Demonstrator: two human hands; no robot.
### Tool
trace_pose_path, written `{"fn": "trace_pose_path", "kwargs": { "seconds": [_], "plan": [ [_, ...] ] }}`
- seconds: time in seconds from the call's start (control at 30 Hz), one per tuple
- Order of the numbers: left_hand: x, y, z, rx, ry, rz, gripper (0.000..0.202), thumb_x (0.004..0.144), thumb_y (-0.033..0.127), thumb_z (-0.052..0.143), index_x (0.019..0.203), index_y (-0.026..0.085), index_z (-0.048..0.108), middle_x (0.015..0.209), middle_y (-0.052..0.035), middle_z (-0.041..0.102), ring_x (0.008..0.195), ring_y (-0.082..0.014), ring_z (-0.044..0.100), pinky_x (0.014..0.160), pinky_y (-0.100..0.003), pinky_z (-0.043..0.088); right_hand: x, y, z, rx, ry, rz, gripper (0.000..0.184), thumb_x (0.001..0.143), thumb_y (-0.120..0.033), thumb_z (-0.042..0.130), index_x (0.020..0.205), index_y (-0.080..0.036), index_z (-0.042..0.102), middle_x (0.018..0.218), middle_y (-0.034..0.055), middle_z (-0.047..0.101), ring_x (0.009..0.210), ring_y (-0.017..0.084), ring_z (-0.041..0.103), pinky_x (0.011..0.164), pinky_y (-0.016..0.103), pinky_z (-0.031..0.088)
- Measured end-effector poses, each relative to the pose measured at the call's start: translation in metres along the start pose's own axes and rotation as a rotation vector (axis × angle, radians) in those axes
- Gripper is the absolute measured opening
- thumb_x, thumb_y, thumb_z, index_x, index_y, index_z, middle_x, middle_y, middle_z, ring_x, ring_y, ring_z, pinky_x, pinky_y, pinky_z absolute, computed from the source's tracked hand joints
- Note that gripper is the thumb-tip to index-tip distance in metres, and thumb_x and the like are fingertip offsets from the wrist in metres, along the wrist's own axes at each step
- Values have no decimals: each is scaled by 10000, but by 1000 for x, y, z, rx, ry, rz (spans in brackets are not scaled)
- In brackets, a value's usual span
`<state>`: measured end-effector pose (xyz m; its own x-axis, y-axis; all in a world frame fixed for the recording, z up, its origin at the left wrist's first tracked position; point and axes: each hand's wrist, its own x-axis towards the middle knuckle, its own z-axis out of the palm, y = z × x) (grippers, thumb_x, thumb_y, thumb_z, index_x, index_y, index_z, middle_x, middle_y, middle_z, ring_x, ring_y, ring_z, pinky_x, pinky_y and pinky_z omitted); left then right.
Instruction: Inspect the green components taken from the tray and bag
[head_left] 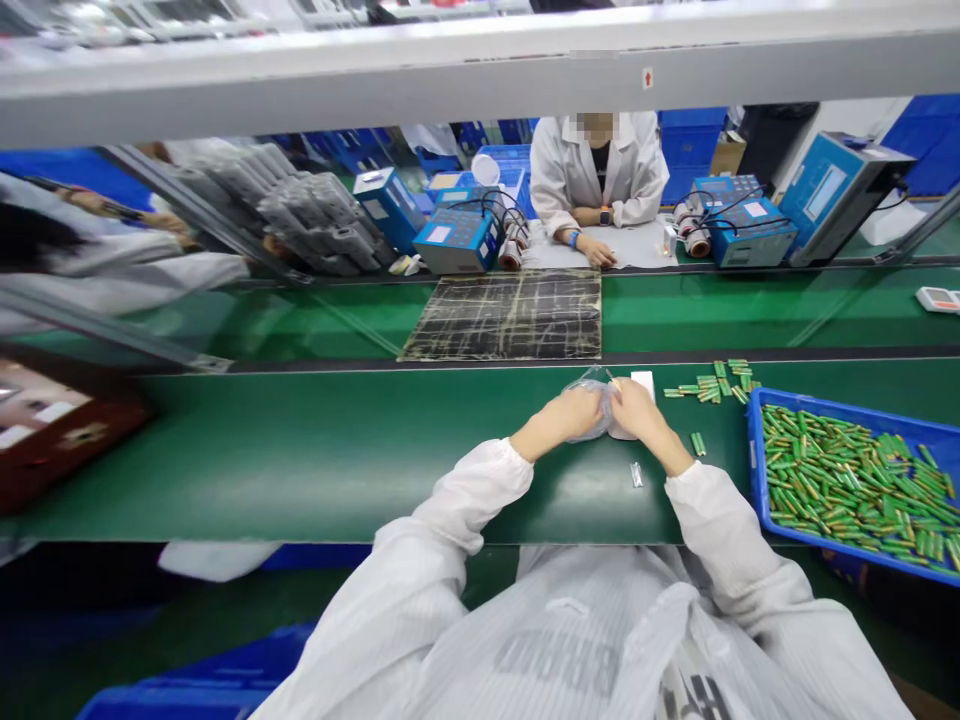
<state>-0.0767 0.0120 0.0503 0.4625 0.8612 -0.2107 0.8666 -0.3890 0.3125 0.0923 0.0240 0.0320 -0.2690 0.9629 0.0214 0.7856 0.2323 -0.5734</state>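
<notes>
My left hand (579, 410) is closed on a clear plastic bag (594, 432) over the green work surface. My right hand (634, 408) meets it from the other side, its fingers pinched at the bag's edge. What the bag contains is hidden by the fingers. Just behind my right hand stands a small white box (643, 381), partly covered. A small silvery packet (636, 474) lies nearer to me, below the right wrist. To the right of that wrist, a pair of green batteries (698, 443) rests on the surface.
A blue tray (756, 470) heaped with green batteries stands at the right, with several loose batteries (720, 385) beyond it. A dark mat (517, 315) lies across the far belt. Opposite sits a co-worker (600, 180) between blue instruments (459, 240). A brown case (67, 425) is at left.
</notes>
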Motion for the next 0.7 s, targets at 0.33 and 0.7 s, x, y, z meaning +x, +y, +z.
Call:
{"fn": "trace_pose_path", "kwargs": {
  "seconds": [0.33, 0.7],
  "plan": [
    [9, -1, -8, -116, 18, 35, 229, 934, 198, 584, 1028, 147, 786, 1075, -174, 786, 1015, -302, 732, 944, -369, 530, -12, -26, 2, 330, 201, -184, 267, 867, -264, 527, 724, -271, 301, 748, -2, 458, 731, 204, 451, 692, 335, 318],
    [2, -8, -21, -202, 86, 46, 359, 867, 312, 676, 1157, 102, 685, 1145, -200, 728, 1054, -312, 707, 925, -389, 569, -4, -14, 20, 617, 207, 26, 321, 753, -302, 593, 712, -272, 275, 629, -61, 385, 607, 144, 380, 577, 291, 317]
  ]
}}
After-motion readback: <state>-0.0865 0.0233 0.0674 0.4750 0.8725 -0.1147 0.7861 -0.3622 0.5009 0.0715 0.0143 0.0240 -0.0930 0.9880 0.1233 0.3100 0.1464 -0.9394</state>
